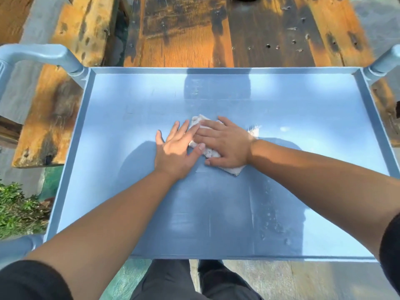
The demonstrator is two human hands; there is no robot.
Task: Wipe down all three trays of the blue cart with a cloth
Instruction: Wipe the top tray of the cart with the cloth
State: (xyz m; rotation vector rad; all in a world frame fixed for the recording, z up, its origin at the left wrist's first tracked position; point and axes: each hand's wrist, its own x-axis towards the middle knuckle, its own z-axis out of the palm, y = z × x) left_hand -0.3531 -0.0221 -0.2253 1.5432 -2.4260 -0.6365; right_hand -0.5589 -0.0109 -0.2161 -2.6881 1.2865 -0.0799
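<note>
I see my right hand [225,144] pressing flat, fingers straight, on the white cloth [213,151] mid top tray [303,245], my left hand [176,151] flat with fingertips touching the cloth's edge.

Black short sleeves [32,280] cover the upper arms. The forearms are bare. Dark trousers [184,280] show below the tray edge.

The cloth [213,151] lies mid-tray [121,118], under the right hand [225,146]. The left hand [175,152] rests just left, perhaps touching its edge. Planks [186,35] lie beyond.
</note>
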